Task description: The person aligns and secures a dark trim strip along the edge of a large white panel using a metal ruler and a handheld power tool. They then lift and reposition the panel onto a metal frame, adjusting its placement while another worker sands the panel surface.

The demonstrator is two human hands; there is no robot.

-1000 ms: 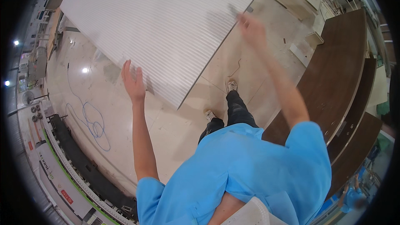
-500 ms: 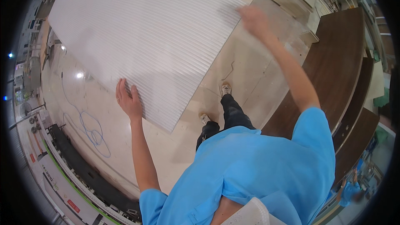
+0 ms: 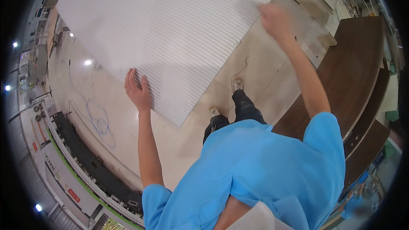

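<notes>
**Ribbed white panel held at two edges**

The large white ribbed panel (image 3: 162,34) is raised off the floor (image 3: 128,145), tilted, and spans the upper left and centre of the head view. Its ribs run roughly parallel to its long edges.

The left hand (image 3: 137,89) is at the panel's lower edge. The grip is closed on that edge, with the fingers lying flat on the panel face.

The right hand (image 3: 275,19) is at the panel's right edge. It is blurred; it appears closed on the edge, but the fingers cannot be told apart.

Below the panel, two shoes (image 3: 237,84) stand on the pale floor. A blue cable (image 3: 96,117) lies looped on the floor to the left. A dark brown curved surface (image 3: 358,68) runs along the right side.
</notes>
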